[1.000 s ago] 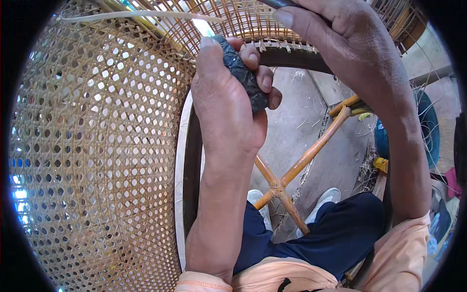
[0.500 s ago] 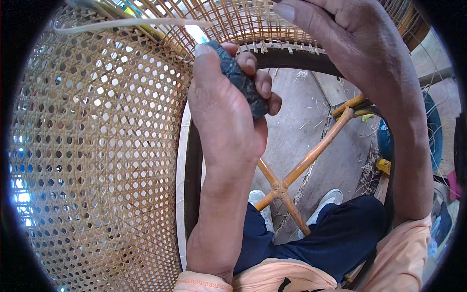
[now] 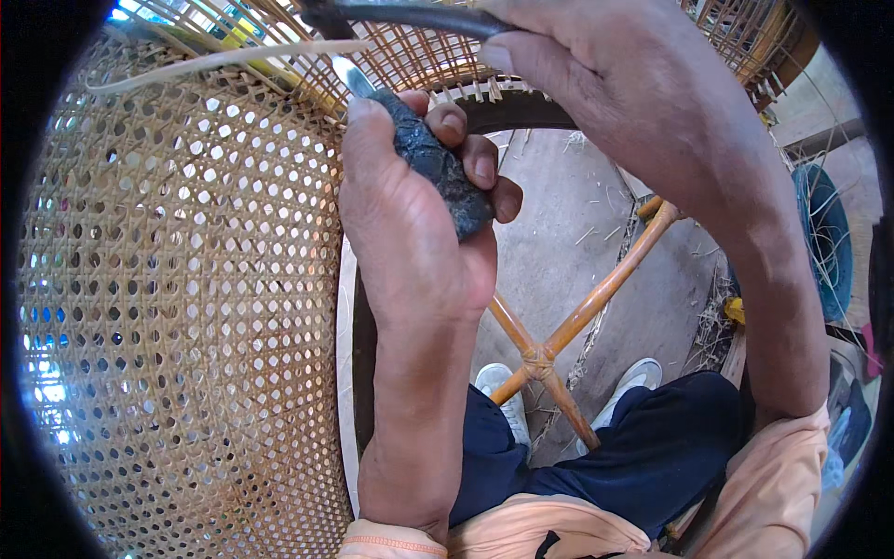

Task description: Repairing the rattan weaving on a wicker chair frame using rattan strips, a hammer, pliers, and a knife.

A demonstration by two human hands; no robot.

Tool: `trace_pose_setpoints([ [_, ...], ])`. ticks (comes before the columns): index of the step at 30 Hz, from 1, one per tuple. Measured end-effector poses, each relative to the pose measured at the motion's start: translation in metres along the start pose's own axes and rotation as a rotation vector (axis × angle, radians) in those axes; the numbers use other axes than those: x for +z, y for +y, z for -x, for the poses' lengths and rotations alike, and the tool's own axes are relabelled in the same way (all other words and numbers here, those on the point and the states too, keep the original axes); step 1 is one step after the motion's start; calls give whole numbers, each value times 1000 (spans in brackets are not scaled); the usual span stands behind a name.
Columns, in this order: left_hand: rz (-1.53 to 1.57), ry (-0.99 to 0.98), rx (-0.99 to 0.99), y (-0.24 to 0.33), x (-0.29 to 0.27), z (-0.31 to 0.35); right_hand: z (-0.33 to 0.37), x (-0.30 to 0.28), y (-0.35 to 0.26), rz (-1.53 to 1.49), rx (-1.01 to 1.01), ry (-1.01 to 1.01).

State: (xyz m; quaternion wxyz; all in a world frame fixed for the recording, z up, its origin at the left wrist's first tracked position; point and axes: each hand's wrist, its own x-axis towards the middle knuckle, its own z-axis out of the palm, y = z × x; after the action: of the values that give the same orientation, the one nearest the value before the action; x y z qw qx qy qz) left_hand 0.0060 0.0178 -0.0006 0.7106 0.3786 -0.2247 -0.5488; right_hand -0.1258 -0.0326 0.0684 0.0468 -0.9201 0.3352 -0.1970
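Note:
In my left hand (image 3: pixel 410 224) is a short hand tool (image 3: pixel 438 163) with a lumpy, dark-wrapped handle. Its bright metal tip (image 3: pixel 352 76) points up and left, next to a pale cane strip (image 3: pixel 214 61). My right hand (image 3: pixel 643 102) is closed round the dark handle of a hammer (image 3: pixel 419 16), whose head lies at the top edge, just above the tip. Whether hammer and tip touch I cannot tell. Woven cane webbing (image 3: pixel 196 307) spreads along the left, and an open lattice of cane (image 3: pixel 419 56) curves behind both hands.
Below my hands is a dark curved frame edge (image 3: pixel 521 110). Crossed rattan braces (image 3: pixel 540 361) stand between my shoes (image 3: pixel 633 387). Cane scraps litter the floor (image 3: pixel 559 252). A blue-green tub (image 3: pixel 821 242) with loose strands and a yellow object (image 3: pixel 735 309) are at the right.
My right hand has moved left and slightly down, bringing the hammer into view. My left hand, its tool and the pale strip have shifted slightly left.

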Motion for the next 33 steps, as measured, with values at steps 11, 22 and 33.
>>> trace_pose_setpoints([
  [11, -8, 8, 37, 0, -2, 0, 1, -1, -3, -321, 206, 29],
  [22, 45, 12, 56, -2, 4, 9, -1, -8, -5, -286, 330, -79],
  [33, 65, 37, 59, -1, 2, 6, -9, -6, -4, -388, 383, -157],
])
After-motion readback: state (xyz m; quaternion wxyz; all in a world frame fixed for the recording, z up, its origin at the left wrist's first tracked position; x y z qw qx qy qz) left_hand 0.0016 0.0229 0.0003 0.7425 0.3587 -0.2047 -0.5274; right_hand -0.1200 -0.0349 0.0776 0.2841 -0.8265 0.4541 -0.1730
